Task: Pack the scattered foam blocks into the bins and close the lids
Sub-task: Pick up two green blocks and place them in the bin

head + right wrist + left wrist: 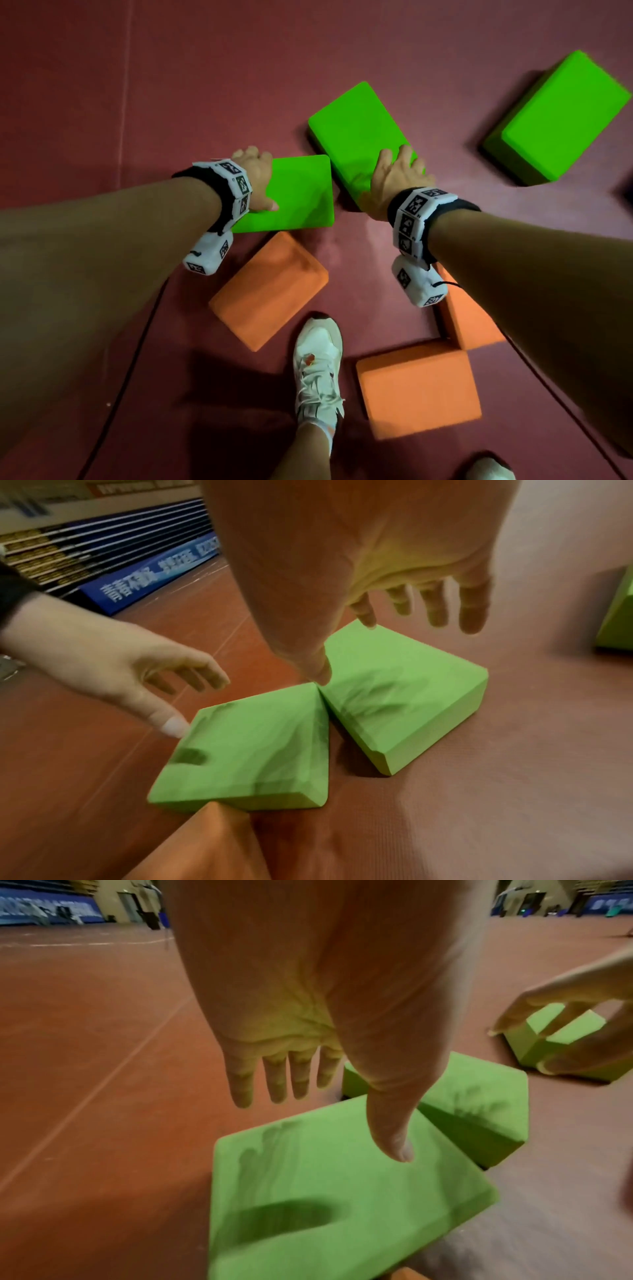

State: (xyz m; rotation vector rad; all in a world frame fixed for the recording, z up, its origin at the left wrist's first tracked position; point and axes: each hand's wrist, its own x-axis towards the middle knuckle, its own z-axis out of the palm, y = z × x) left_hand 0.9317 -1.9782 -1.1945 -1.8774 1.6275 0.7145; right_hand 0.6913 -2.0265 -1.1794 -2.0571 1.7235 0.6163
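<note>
Three green foam blocks lie on the red floor: a left one (298, 192), a middle one (349, 133) touching it at a corner, and a far right one (561, 116). My left hand (257, 178) hovers over the left block (325, 1191) with straight fingers (274, 1080) and holds nothing. My right hand (397, 178) is spread over the near end of the middle block (404, 696), also holding nothing. Three orange blocks (270, 287) (418, 387) (469, 318) lie nearer my feet.
My white shoe (318, 363) stands between the orange blocks, and a second shoe (489, 469) shows at the bottom edge. Black cables (137, 342) trail from my wrists. A pale line (125, 85) crosses the floor at left. Blue banners (154, 580) line the far wall.
</note>
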